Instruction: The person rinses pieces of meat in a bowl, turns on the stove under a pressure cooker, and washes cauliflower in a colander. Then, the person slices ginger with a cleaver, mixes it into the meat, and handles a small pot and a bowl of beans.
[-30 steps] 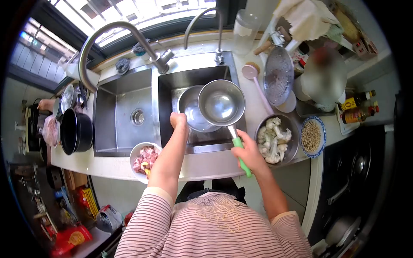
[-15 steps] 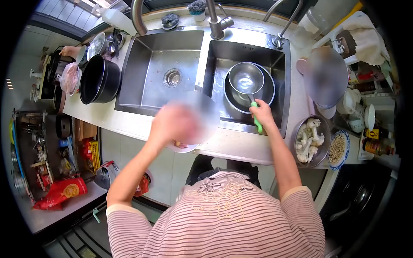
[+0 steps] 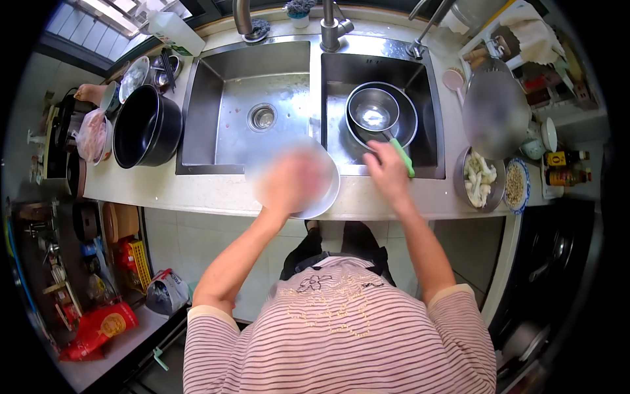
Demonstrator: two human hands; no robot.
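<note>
My left hand (image 3: 286,187) is over a white bowl (image 3: 332,195) at the counter's front edge, by the left basin. A blur covers its fingers and the bowl's reddish contents, so I cannot tell its grip. At the front of the right basin, my right hand (image 3: 388,169) has its fingers apart, just left of the green handle of a metal ladle (image 3: 374,110). The ladle's cup rests inside a larger metal bowl (image 3: 411,129) standing in the right basin (image 3: 426,98).
Left of the sink stands a black pot (image 3: 148,128), with a bagged item (image 3: 92,134) beside it. On the right are a pan of cauliflower (image 3: 480,180), a patterned plate of peanut-like pieces (image 3: 517,184) and a pink spoon (image 3: 453,79). Faucets (image 3: 330,29) rise behind the basins.
My right hand has let go of the ladle's green handle, which now lies against the basin's front. My left hand and the white bowl have shifted right, over the counter.
</note>
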